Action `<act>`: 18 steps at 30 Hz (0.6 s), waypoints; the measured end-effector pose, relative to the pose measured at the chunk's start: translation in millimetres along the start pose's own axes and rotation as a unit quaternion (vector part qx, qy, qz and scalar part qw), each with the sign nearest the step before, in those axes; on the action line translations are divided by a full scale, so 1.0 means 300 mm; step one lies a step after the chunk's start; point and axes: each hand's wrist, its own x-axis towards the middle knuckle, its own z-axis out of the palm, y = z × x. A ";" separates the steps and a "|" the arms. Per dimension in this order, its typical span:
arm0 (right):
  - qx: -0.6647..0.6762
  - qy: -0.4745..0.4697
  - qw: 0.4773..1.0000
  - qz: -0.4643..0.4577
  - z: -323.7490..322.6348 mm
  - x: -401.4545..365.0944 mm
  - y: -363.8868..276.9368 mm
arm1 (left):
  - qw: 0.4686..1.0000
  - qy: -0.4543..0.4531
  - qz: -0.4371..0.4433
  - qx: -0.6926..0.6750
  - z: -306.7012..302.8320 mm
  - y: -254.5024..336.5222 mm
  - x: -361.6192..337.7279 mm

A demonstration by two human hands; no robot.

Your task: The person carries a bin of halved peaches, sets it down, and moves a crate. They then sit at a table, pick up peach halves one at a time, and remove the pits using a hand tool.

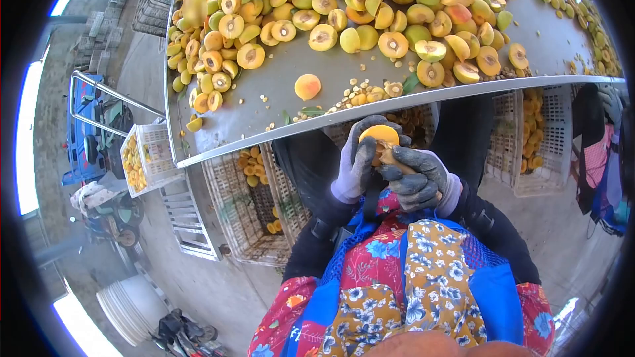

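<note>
My left hand [356,164], in a grey-palmed glove, is closed around a yellow apricot [379,134] with a flat orange face turned up. Close beside it, my gloved right hand [423,180] is wrapped around a tan wooden-handled tool [439,196]. The handle's end shows below the fingers; its working end meets the fruit and is mostly hidden. Both hands are above my lap, just below the table's near edge. Many halved apricots [322,38], several with their pits showing, are heaped on the metal table [264,86].
Loose pits [360,96] and one whole apricot [307,86] lie near the table's raised rim. Plastic crates holding apricots stand below: one left [264,251], one right [539,185]. A smaller white crate [155,158] is further left. Parked motorbikes [109,215] stand beyond.
</note>
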 end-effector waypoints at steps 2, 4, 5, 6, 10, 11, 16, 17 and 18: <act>-0.048 0.030 0.998 -0.023 0.000 -0.006 -0.002 | 1.000 0.011 -0.010 -0.027 -0.016 -0.024 0.013; -0.110 0.078 0.988 -0.078 -0.013 0.016 0.004 | 0.997 0.050 -0.006 -0.056 0.002 -0.043 0.014; -0.141 0.100 0.979 -0.108 -0.015 0.026 0.006 | 0.994 0.081 0.001 -0.072 0.024 -0.054 0.012; -0.133 0.083 0.981 -0.117 -0.014 0.025 0.012 | 0.990 0.110 0.008 -0.088 0.038 -0.057 0.019; -0.219 0.135 0.952 -0.163 0.015 0.034 0.039 | 0.980 0.187 0.035 -0.052 0.049 -0.038 0.011; -0.247 0.145 0.941 -0.180 0.033 0.031 0.042 | 0.965 0.223 0.045 -0.134 -0.013 -0.046 0.008; -0.245 0.137 0.942 -0.187 0.019 -0.017 -0.021 | 0.788 0.522 0.149 0.290 -0.251 0.177 -0.198; -0.237 0.163 0.940 -0.184 0.011 -0.026 -0.035 | 0.703 0.520 0.153 0.460 -0.367 0.193 -0.263; -0.228 0.189 0.938 -0.181 -0.003 -0.033 -0.044 | 0.624 0.517 0.104 0.577 -0.361 0.239 -0.257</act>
